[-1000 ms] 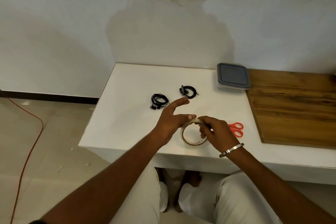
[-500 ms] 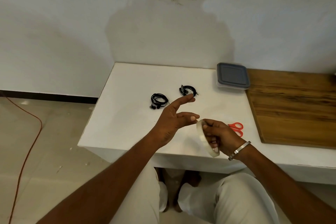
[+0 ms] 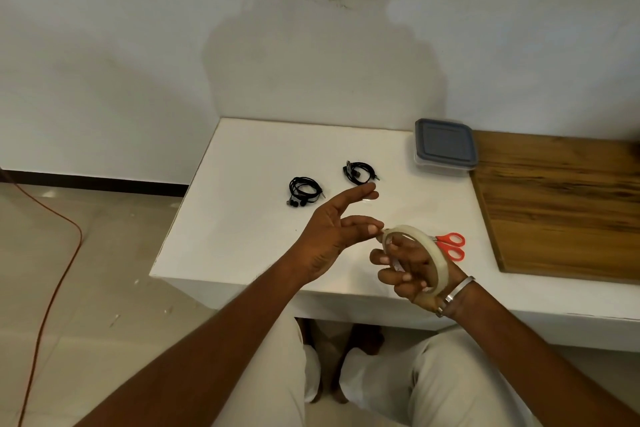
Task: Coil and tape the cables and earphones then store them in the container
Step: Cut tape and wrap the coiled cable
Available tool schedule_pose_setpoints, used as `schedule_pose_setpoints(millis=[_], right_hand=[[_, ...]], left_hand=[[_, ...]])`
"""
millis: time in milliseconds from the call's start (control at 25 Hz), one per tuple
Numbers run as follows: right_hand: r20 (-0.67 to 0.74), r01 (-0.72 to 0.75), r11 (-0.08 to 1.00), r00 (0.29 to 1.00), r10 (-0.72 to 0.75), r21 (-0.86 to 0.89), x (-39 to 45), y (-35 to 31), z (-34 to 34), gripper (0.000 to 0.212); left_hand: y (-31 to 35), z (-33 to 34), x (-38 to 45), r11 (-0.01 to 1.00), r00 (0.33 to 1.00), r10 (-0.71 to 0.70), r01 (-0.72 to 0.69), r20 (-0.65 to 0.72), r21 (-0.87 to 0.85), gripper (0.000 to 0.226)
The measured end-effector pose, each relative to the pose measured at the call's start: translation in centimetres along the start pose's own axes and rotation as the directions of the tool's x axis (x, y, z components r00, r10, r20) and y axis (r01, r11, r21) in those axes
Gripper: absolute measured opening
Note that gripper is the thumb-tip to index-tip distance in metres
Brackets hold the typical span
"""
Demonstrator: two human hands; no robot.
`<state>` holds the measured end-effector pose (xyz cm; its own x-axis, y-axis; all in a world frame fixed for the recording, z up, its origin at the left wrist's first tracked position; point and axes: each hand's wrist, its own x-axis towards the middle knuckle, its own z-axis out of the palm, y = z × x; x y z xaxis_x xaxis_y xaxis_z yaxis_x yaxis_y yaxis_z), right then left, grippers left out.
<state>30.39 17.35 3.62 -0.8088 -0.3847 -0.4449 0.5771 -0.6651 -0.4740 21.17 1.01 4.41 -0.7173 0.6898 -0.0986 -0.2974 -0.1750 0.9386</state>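
Observation:
Two black coiled earphone bundles lie on the white table, one on the left (image 3: 304, 191) and one further right (image 3: 360, 172). My right hand (image 3: 408, 265) grips a roll of clear tape (image 3: 438, 260) above the table's front edge, fingers curled through its hole. My left hand (image 3: 332, 236) hovers just left of the roll with its fingers straight. One fingertip touches the roll's upper rim and the index finger points toward the right bundle. A clear container with a grey lid (image 3: 445, 147), shut, stands at the back right.
Orange-handled scissors (image 3: 450, 244) lie just behind my right hand, partly hidden by the roll. A wooden board (image 3: 561, 204) covers the surface to the right. The white table (image 3: 242, 218) ends at a front edge above my knees. An orange cord (image 3: 52, 288) runs across the floor at left.
My right hand has lifted the tape roll off the table, turned it and slipped its fingers through it. My left hand has stayed at the roll's rim.

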Motion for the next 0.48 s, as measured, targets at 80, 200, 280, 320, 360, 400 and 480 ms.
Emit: schedule_pose_setpoints(millis=[80, 200, 280, 320, 360, 400, 480], right_hand=[[-0.07, 0.068, 0.996, 0.995, -0.071, -0.049, 0.0, 0.4, 0.3, 0.036], [-0.133, 0.088, 0.996, 0.987, -0.088, -0.003, 0.3, 0.8, 0.5, 0.015], [-0.136, 0.092, 0.994, 0.987, -0.083, 0.066, 0.6, 0.9, 0.7, 0.016], [-0.152, 0.105, 0.992, 0.984, -0.092, 0.073, 0.9, 1.0, 0.7, 0.018], [-0.184, 0.126, 0.99, 0.976, -0.113, 0.061, 1.2, 1.2, 0.8, 0.02], [-0.224, 0.147, 0.989, 0.965, -0.137, 0.029, 1.5, 1.4, 0.9, 0.021], [-0.295, 0.182, 0.983, 0.937, -0.185, -0.039, 2.0, 1.7, 1.3, 0.02]], left_hand=[[-0.2, -0.1, 0.0, 1.0, 0.999, -0.013, 0.012, -0.043, -0.02, 0.06], [-0.8, -0.2, 0.0, 0.999, 0.993, -0.028, 0.024, -0.112, -0.036, 0.058], [-1.5, -0.1, 0.0, 0.999, 0.986, -0.039, 0.034, -0.161, -0.035, 0.058], [-1.8, 0.0, 0.0, 0.998, 0.982, -0.045, 0.039, -0.185, -0.039, 0.058], [-2.1, 0.0, 0.0, 0.998, 0.976, -0.052, 0.043, -0.211, -0.047, 0.058], [-2.4, 0.0, 0.0, 0.997, 0.97, -0.059, 0.047, -0.236, -0.055, 0.058], [-2.7, 0.1, 0.1, 0.996, 0.957, -0.075, 0.059, -0.28, -0.067, 0.057]])
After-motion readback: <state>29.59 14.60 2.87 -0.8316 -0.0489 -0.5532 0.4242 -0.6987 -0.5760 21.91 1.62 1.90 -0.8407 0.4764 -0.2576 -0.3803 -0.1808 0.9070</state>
